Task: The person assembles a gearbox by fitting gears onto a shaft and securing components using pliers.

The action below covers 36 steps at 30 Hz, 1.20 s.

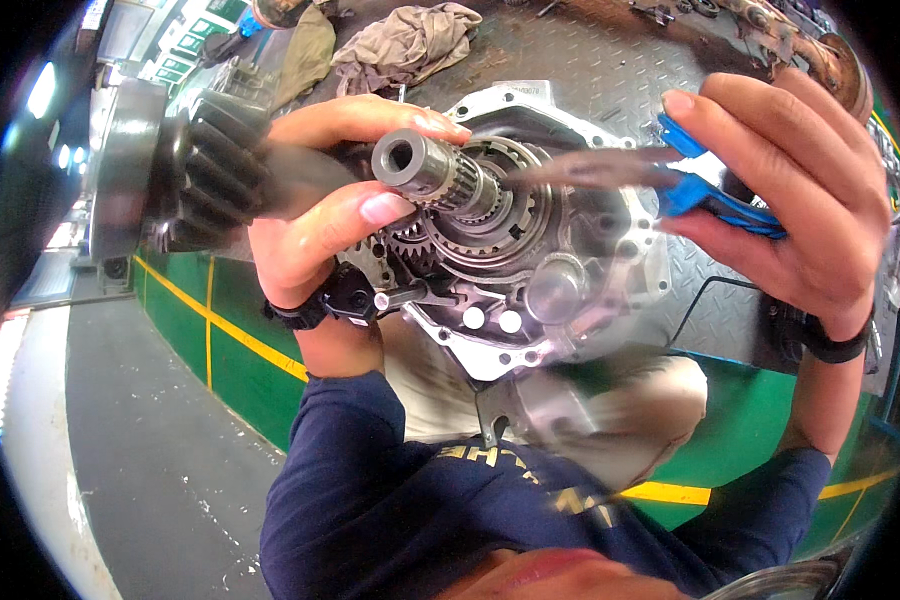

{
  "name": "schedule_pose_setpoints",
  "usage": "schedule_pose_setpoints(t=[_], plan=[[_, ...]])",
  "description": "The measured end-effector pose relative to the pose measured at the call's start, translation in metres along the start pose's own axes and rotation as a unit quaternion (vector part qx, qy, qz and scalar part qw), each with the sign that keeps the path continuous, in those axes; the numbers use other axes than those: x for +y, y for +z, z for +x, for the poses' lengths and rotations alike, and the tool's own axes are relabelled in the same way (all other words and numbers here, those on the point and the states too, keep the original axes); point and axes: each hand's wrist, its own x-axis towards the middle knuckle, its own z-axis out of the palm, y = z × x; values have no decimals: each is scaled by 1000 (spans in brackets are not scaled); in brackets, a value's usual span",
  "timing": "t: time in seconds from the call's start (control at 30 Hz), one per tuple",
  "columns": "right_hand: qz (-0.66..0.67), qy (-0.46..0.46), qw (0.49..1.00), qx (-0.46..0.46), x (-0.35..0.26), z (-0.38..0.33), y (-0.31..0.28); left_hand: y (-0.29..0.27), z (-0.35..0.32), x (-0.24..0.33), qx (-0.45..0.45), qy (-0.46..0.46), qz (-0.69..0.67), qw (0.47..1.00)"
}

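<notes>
Signs (185, 45): upper left, beyond your left hand, you see small rectangular green-and-white boards in a row, blurred.
Packages, screens: none you can see.

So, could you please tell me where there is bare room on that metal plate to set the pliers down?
The tread plate lies bare between the crumpled rag and the rusty parts. Crowded: the gearbox housing and splined shaft, gripped by the left hand; the right hand holds blue-handled pliers.
</notes>
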Motion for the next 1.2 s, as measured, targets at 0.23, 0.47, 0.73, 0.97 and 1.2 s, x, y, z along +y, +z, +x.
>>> schedule_pose_setpoints(t=[0.23,0.47,0.73,0.97,1.2], plan=[[-34,-23,999,29,8,15,13,-1,2,-2,2,-1,19,1000],[-32,-51,998,17,18,10,3,7,4,4,23,12,-1,1000],[-16,-48,999,14,12,16,7,4,0,4,59,-2,-7,998],[25,29,999,-21,4,-5,-7,5,6,-2,30,21,-47,998],[9,39,999,-24,1,12,-6,2,3,8,34,-5,8,999]])
